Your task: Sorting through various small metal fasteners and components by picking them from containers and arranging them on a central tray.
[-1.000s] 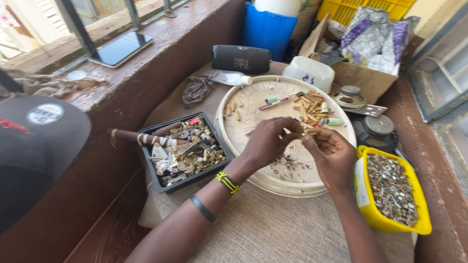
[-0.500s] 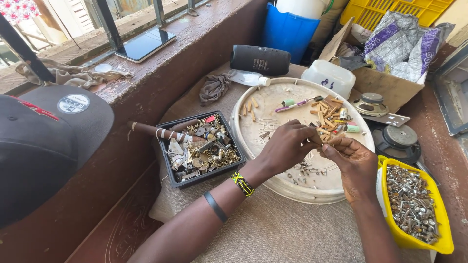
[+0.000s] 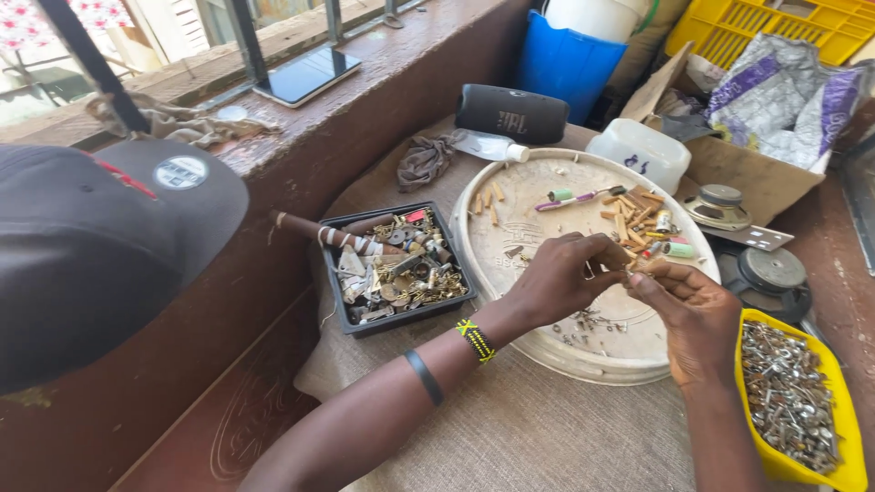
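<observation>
- Our left hand (image 3: 561, 278) and right hand (image 3: 688, 314) meet fingertip to fingertip over the round white tray (image 3: 547, 351). The fingers of both hands press together on a small part (image 3: 629, 271); it is too small to identify.
- Below the fingers, a scatter of tiny metal bits (image 3: 592, 321) lies on the tray.
- To the right of the fingers, the yellow tub (image 3: 843, 474) holds a deep layer of grey metal pieces (image 3: 788, 396). We judge these to be sorted output, so a good share of the work looks done.
- To the left of the fingers, the black rectangular tray (image 3: 342, 314) holds mixed brass and scrap parts.
- Just beyond the fingers, a heap of short tan sticks (image 3: 633, 219) and a few green-capped cylinders (image 3: 679, 249) lie on the white tray. We judge these to be stock left to process.
- Further beyond, a black cylindrical speaker (image 3: 510, 114) lies on its side; it bears a small logo.
- Beyond and right, an open brown cardboard box (image 3: 747, 178) holds a crumpled silver and purple bag (image 3: 784, 87).
- At the far edge stand a blue container (image 3: 565, 64) and a yellow crate (image 3: 775, 23).
</observation>
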